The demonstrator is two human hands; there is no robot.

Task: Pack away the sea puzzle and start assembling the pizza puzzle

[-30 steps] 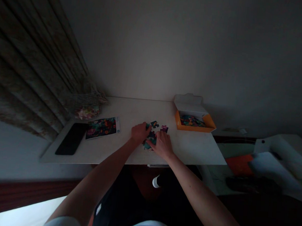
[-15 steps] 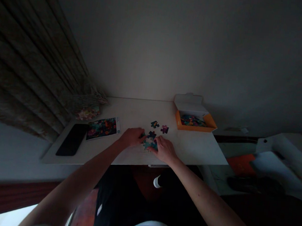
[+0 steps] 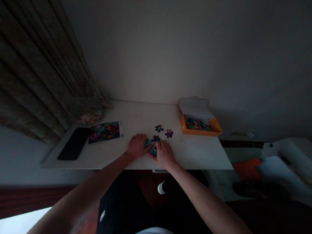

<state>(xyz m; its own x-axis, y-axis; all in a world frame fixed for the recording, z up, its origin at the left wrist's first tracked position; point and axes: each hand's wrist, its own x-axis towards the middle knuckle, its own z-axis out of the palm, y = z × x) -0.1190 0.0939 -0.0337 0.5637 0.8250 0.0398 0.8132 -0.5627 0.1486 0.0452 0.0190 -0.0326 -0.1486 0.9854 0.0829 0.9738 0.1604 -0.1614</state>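
On a pale table [image 3: 134, 119] lies a small cluster of joined puzzle pieces [image 3: 152, 144], dark blue and teal. My left hand [image 3: 136, 145] rests on its left side and my right hand [image 3: 163, 154] on its right side, fingers curled down and pressing on the pieces. Two loose pieces lie just beyond: a blue-green piece [image 3: 158, 128] and a purple piece [image 3: 168, 133]. How far the cluster extends under my hands is hidden.
An open orange box [image 3: 199, 125] with several pieces stands at the table's right rear. A colourful reference picture [image 3: 106, 131] and a black phone [image 3: 74, 143] lie at the left. A curtain [image 3: 36, 69] hangs left; cluttered furniture [image 3: 286, 165] sits right.
My left hand moved from the far loose pieces back toward me and now presses the cluster's left side. The right hand shifted slightly left. The two loose pieces became uncovered.
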